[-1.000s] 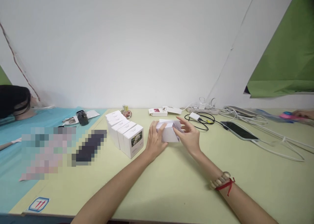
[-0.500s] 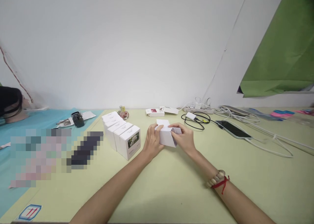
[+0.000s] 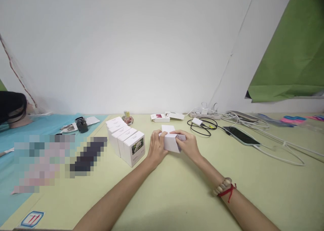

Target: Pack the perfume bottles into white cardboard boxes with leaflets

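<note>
Between my hands, a white cardboard box (image 3: pixel 171 144) stands on the light green table with flaps showing at its top and right side. My left hand (image 3: pixel 156 146) is closed around its left side, fingers over the top edge. At the right, my right hand (image 3: pixel 187 143) pinches a side flap, the thumb partly inside the opening. The box's contents are hidden. Left of my left hand, a row of several closed white boxes (image 3: pixel 131 149) stands upright, the nearest printed with a white-flower picture.
Behind my hands lies an opened flat carton (image 3: pixel 162 118) against the wall. A phone (image 3: pixel 241 136), a white charger (image 3: pixel 196 122) and tangled cables lie to the right. On the blue cloth (image 3: pixel 59 118) at left stand a dark jar (image 3: pixel 81 124) and tools.
The right-side flap sits slightly lower and my right fingers have shifted a little over it. Both hands keep hold of the box. The camera view has moved slightly.
</note>
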Demonstrator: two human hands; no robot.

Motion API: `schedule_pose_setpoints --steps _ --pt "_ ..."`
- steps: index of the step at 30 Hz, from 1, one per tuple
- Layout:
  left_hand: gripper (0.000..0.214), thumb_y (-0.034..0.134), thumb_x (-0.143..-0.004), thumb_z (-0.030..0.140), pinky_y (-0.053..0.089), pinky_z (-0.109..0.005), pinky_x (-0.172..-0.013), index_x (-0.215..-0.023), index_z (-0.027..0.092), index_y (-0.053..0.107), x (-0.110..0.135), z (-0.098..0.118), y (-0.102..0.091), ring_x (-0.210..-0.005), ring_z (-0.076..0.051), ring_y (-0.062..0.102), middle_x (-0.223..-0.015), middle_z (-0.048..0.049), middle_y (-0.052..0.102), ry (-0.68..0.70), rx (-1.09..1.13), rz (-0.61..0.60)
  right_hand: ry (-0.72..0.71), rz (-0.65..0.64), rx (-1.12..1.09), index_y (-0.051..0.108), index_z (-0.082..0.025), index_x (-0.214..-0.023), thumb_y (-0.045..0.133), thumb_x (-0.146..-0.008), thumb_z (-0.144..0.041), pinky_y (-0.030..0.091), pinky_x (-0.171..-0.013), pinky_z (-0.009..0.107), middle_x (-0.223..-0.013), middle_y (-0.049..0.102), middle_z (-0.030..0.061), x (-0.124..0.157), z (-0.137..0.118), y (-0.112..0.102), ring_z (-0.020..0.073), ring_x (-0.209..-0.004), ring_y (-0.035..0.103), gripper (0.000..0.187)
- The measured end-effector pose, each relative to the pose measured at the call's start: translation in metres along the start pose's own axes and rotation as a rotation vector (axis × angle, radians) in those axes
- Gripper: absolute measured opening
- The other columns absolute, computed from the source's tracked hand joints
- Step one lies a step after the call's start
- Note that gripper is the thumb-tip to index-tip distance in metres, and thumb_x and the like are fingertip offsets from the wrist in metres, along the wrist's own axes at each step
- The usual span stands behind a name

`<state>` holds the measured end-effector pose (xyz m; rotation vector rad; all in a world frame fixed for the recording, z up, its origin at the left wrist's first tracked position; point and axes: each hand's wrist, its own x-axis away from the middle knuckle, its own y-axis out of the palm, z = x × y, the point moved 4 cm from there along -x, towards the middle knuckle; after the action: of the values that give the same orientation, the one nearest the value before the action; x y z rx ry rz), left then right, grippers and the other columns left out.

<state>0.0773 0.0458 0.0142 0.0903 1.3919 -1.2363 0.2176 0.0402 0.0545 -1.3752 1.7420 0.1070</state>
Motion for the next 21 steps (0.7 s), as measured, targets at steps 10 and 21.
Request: schedule_pose_setpoints --steps 10,21 --pt "0.071 0.067 -0.059 0.025 0.036 -0.043 -0.094 -0.120 0.019 0.030 -0.003 -0.004 -0.002 -0.110 -0.027 0.038 -0.115 -0.0109 0.039 -0.081 0.160 0.054 0.092 -0.142 -0.274 0.067 -0.017 -0.096 0.052 -0.075 -0.037 0.048 -0.065 0.029 -0.093 0.068 0.0064 -0.001 -0.004 0.004 0.0206 -0.079 0.061 0.032" --pt "0.104 0.070 -0.056 0.036 0.047 -0.037 -0.083 -0.136 0.022 0.005 0.000 0.005 -0.007 -0.108 -0.026 0.050 -0.131 -0.0128 0.038 -0.164 0.400 -0.147 0.192 -0.300 -0.498 0.054 -0.024 -0.114 0.068 -0.061 -0.028 0.047 -0.086 0.035 -0.110 0.062 0.0056 0.019 -0.008 0.033 0.0224 -0.101 0.057 0.055"
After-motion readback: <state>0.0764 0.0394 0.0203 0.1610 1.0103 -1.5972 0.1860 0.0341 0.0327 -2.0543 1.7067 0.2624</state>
